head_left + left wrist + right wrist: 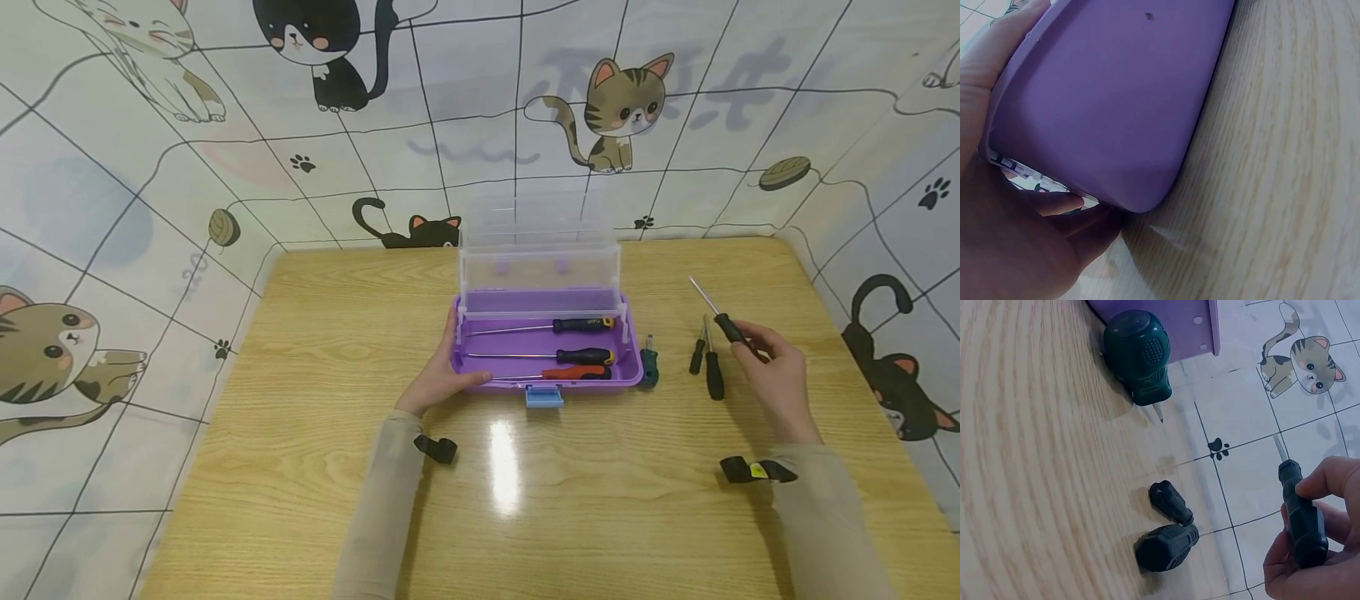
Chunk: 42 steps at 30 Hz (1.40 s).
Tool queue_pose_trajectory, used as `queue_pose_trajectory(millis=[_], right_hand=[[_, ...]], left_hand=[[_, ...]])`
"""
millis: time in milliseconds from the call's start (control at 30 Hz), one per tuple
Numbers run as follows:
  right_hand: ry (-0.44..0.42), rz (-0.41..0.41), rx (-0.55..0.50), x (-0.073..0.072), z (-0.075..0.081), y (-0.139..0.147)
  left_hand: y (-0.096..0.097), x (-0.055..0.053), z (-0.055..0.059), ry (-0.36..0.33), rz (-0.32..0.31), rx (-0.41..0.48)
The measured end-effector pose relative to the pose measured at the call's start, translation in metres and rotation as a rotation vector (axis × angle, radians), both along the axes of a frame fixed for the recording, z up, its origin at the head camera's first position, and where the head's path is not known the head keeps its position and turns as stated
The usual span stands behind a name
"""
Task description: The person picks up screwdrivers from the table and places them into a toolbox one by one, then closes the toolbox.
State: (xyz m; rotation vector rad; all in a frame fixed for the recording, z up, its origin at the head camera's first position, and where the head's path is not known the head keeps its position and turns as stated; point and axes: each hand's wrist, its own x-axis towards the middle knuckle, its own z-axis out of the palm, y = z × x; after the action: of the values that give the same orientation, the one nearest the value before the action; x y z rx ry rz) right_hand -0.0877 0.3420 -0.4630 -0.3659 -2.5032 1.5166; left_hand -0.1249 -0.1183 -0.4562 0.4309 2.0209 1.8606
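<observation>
My left hand grips the left end of a purple toolbox, thumb over the front rim; the left wrist view shows the box's purple end wall with fingers curled round its back corner. Its clear lid stands raised. Inside lie two screwdrivers with black-and-yellow handles and a screwdriver with a red-and-black handle. My right hand holds a black-handled screwdriver above the table, shaft pointing up and to the left. Beneath it lie a small black screwdriver and a larger black screwdriver.
A stubby green screwdriver lies against the toolbox's right side. A blue latch hangs at the box's front. Cat-patterned walls bound the wooden table at the back and both sides.
</observation>
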Motion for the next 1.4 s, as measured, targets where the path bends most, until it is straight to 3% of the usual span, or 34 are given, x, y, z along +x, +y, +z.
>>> queue_pose_trajectory(millis=[500, 733, 1067, 1400], right_hand=[[0.044, 0.02, 0.028, -0.005, 0.005, -0.005], [0.062, 0.042, 0.034, -0.007, 0.011, -0.012], [0.102, 0.105, 0.063, -0.01, 0.018, -0.024], [0.087, 0.136, 0.087, -0.014, 0.024, -0.032]], left_hand=[[0.0, -0.002, -0.001, 0.027, 0.011, -0.014], [-0.001, -0.002, 0.001, 0.01, 0.022, -0.056], [-0.001, -0.001, 0.0, 0.0, 0.014, -0.036], [-0.001, 0.001, 0.003, -0.019, 0.019, -0.062]])
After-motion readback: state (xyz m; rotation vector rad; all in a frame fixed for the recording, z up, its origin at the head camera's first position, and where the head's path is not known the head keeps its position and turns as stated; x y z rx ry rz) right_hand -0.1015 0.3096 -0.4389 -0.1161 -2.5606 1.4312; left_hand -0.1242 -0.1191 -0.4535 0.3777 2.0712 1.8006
